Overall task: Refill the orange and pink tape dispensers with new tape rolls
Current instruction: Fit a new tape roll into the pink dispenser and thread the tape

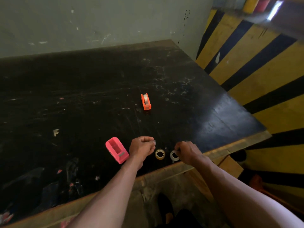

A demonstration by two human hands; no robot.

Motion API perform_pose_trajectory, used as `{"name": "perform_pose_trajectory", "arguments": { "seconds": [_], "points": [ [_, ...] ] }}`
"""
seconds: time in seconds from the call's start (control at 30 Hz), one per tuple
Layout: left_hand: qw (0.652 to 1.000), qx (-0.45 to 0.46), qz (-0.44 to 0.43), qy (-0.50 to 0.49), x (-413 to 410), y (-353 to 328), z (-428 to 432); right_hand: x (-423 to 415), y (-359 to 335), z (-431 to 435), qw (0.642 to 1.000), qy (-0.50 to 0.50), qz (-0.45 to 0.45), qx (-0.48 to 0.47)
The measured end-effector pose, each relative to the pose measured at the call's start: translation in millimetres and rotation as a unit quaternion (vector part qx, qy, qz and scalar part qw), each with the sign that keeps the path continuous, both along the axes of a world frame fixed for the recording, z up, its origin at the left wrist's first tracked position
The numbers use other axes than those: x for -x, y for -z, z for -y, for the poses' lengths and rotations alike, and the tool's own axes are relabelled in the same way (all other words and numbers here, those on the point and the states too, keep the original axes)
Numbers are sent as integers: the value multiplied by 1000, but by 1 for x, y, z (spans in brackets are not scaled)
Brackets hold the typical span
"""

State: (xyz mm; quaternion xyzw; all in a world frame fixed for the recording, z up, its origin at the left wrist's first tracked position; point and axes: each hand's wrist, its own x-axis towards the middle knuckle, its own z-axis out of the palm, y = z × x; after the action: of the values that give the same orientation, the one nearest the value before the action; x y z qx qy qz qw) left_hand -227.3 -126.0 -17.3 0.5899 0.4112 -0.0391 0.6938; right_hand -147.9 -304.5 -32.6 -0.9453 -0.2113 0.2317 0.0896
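Scuffed black tabletop (82, 104) fills your view, with yellow-and-black striped walls to the right. Your left hand (142, 148) is curled closed beside the empty pink dispenser (116, 151); it may pinch something small, but the blur hides it. Your right hand (187, 153) grips a white tape roll (173, 155) near the table's front edge, next to a yellowish roll (160, 154). Farther back stands the orange dispenser (145, 101), a roll inside.

The right hand (187, 153) grips a white tape roll (174, 155) beside a yellowish roll (160, 154). The left hand (141, 148) is curled closed near the empty pink dispenser (116, 152); the orange dispenser (145, 102) holds 1 roll.
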Motion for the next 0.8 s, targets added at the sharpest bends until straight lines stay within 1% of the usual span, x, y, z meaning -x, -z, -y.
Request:
{"name": "perform_pose_trajectory", "arguments": {
  "seconds": [0.1,0.2,0.27,0.33,0.47,0.53,0.67,0.8],
  "points": [
    [1000,1,-1,-2,1,-2,-5,-4,1,-7,999,28,-20,-14],
    [1000,0,3,2,1,-3,-12,-10,-4,-15,988,105,-66,-87],
    [1000,4,9,2,1,-5,-16,-12,-11,-23,966,161,-109,-171],
    [1000,13,18,1,2,-9,-20,-13,-22,-32,932,206,-163,-250],
    [998,45,43,-4,7,-13,-21,-7,-47,-50,880,210,-255,-342],
    [996,64,55,-7,10,-15,-22,-2,-54,-58,865,203,-276,-365],
    [994,83,72,7,20,-23,-29,10,-57,-71,861,181,-299,-370],
    [991,94,91,-11,34,-24,-38,21,-58,-81,857,176,-299,-381]
  ]
}}
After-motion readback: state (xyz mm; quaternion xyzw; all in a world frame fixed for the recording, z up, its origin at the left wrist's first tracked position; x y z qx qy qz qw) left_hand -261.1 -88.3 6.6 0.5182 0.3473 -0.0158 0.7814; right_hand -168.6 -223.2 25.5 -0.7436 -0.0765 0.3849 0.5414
